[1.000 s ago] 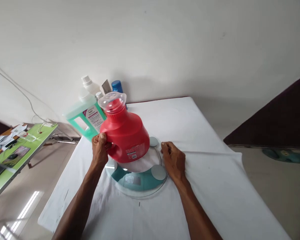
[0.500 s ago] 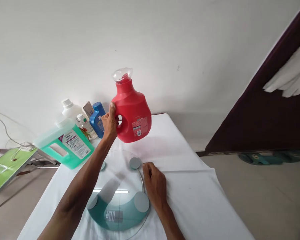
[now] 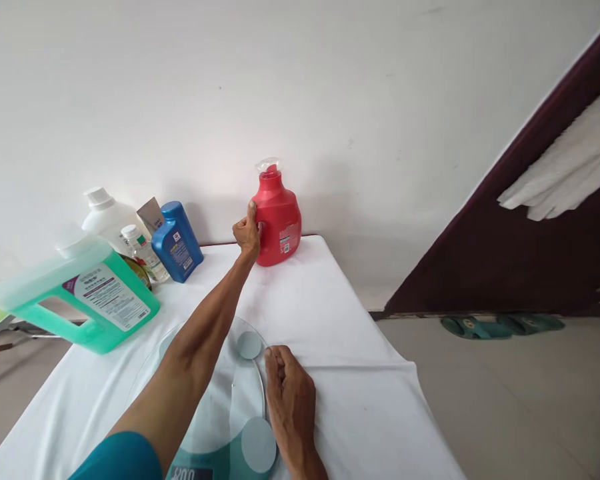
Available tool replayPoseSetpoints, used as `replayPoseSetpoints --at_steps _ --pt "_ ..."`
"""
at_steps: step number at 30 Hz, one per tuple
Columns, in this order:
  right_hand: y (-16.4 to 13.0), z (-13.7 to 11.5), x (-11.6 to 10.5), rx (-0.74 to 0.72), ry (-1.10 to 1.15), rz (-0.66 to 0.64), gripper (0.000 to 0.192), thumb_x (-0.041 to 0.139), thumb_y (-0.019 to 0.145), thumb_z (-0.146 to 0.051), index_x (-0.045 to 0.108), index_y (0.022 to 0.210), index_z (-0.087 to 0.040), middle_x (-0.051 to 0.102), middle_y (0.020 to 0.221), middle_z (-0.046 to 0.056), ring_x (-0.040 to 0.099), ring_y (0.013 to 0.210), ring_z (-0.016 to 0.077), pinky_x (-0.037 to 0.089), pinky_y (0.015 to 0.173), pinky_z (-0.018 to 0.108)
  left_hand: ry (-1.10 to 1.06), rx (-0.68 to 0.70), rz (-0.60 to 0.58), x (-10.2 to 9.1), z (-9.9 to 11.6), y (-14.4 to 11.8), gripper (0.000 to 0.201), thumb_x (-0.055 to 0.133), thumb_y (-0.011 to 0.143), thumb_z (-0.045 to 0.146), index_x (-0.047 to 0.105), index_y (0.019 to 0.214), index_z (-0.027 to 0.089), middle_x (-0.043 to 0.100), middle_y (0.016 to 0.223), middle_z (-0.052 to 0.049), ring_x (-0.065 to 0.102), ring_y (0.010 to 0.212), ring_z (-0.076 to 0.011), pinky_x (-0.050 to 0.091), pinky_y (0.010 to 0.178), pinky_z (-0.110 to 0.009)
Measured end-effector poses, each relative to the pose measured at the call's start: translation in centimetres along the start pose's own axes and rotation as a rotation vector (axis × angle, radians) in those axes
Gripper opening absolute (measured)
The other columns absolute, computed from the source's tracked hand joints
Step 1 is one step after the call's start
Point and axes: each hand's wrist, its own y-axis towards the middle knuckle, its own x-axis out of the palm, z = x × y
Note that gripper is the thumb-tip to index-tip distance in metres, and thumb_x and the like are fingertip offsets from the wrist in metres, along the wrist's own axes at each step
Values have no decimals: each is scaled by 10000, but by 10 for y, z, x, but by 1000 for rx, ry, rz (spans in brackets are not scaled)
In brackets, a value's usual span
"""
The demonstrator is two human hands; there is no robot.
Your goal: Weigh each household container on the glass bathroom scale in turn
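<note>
My left hand (image 3: 247, 232) grips the handle of a red detergent jug (image 3: 279, 220) at the far end of the table, close to the wall. The jug is upright, with clear plastic wrapped over its top; I cannot tell whether its base touches the cloth. Beside the right edge of a round glass bathroom scale (image 3: 220, 410), my right hand (image 3: 293, 393) rests with its fingers curled in. Whether anything is inside those fingers is hidden. My left forearm crosses over the scale, and its display is partly cut off at the bottom of the view.
On the left of the white-clothed table (image 3: 340, 413) stand a big green liquid jug (image 3: 95, 293), a blue bottle (image 3: 177, 243), a white bottle (image 3: 107, 217), a small clear bottle (image 3: 145, 253) and a grey tube (image 3: 151, 215). Green slippers (image 3: 500, 327) lie on the floor at right.
My left hand has carried the red jug away from above the scale, farther back and lower toward the table's far end. My right hand stays beside the scale. The view has shifted somewhat.
</note>
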Motion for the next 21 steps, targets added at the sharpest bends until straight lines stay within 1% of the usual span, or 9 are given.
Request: replayPoseSetpoints --at_steps 3,6,9,12,14,16,17,19,21 --pt "1 -1 -3 39 -8 -26 626 375 1106 -784 560 765 -292 606 628 2 530 567 206 416 593 310 82 52 -4 -1 -4 5 773 719 1015 701 296 539 264 250 557 54 243 586 -104 236 582 -317" --pt "1 -1 -9 85 -16 -70 667 377 1047 -851 637 814 -283 694 688 49 623 622 241 457 635 332 233 82 -1 -6 -1 9 720 673 1062 637 338 551 257 294 574 52 291 625 -102 279 641 -334" --pt "4 0 -15 118 -59 -126 645 415 986 -859 671 839 -286 736 725 71 666 660 269 478 662 352 377 102 -83 -27 6 8 590 687 1072 577 464 639 245 479 659 20 450 693 -127 378 720 -335" --pt "8 0 -17 153 -112 -154 578 430 950 -803 690 848 -296 762 745 81 679 678 289 483 665 366 493 304 -58 -75 15 -7 383 789 1026 543 641 911 209 704 1010 -98 648 959 -212 514 894 -359" --pt "10 -2 -17 162 -127 -158 551 438 923 -778 704 855 -299 794 788 97 707 721 308 498 686 379 563 499 11 -121 24 -21 408 814 1003 565 676 1133 204 723 1217 -157 692 1143 -281 554 1045 -441" --pt "11 -2 -17 167 -138 -158 544 449 898 -775 712 854 -300 812 815 113 729 748 326 511 697 393 655 649 139 -169 34 -31 541 845 967 564 646 1327 213 688 1390 -191 640 1375 -356 487 1219 -547" --pt "11 -1 -17 170 -145 -155 548 451 890 -781 713 851 -301 815 816 119 734 747 332 515 695 398 688 672 206 -192 39 -32 622 869 941 543 613 1404 214 649 1472 -206 585 1471 -384 436 1280 -581" --pt "12 2 -17 167 -156 -147 565 448 886 -797 718 848 -302 816 810 124 741 734 338 523 682 405 709 598 309 -225 47 -27 721 902 901 449 561 1496 226 585 1568 -217 506 1568 -411 373 1339 -605" --pt "14 10 -18 149 -162 -168 587 454 901 -815 738 866 -302 826 824 125 755 732 340 535 670 404 667 459 338 -243 50 -13 801 938 839 354 545 1524 222 555 1608 -228 480 1600 -426 368 1351 -595"
